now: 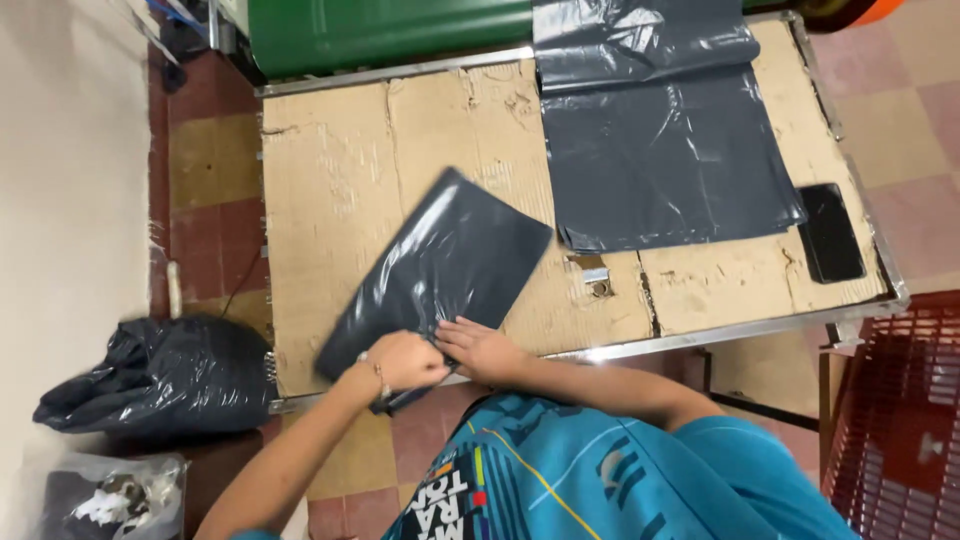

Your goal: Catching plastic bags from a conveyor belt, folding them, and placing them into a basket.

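Note:
A filled dark grey plastic mailer bag lies slanted on the cardboard-covered table, its open end at the near edge. My left hand grips that near end, wrist bracelet showing. My right hand lies flat on the same end, fingers pressing the flap beside the left hand. The bag's mouth is hidden under both hands.
A stack of flat grey mailer bags lies at the table's far right. A black phone rests near the right edge. A stuffed black plastic bag sits on the floor at left, a red crate at right, a green bin behind.

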